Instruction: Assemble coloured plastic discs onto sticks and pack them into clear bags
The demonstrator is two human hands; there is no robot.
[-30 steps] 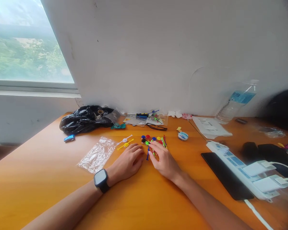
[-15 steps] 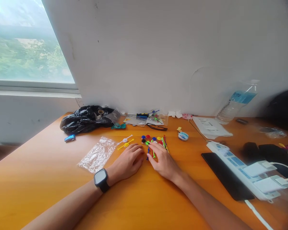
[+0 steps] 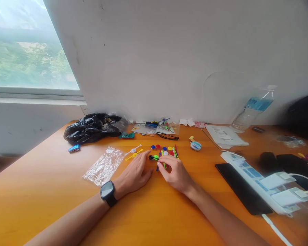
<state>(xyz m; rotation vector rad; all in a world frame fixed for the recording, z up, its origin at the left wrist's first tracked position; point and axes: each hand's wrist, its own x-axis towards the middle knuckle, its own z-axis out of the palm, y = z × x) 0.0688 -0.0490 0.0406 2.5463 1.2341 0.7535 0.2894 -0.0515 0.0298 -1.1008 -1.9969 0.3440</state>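
Note:
My right hand (image 3: 174, 170) is closed in a pinch on a thin black plastic stick (image 3: 154, 158); a black disc (image 3: 151, 157) is at its far end, and I cannot tell whether the two are joined. My left hand (image 3: 135, 173) lies on the table, fingers stretched out and thumb apart, holding nothing. Just past its fingertips are a yellow arrow-shaped piece (image 3: 134, 155) and a white one (image 3: 133, 150). Around my right fingers lie several coloured discs, among them a blue disc (image 3: 153, 147) and a red disc (image 3: 158, 146), plus coloured sticks (image 3: 175, 152) partly hidden by the hand.
A clear plastic bag (image 3: 104, 166) lies left of my left hand. Behind are a black plastic bag (image 3: 92, 129), a blue packet (image 3: 74, 148) and a small round container (image 3: 195, 146). To the right are a black phone (image 3: 241, 188), a power strip (image 3: 254, 177) and a bottle (image 3: 255, 107).
My right fingers have closed on the black stick, and the black disc has come nearer and slightly left. My left fingers have straightened and shifted a little left.

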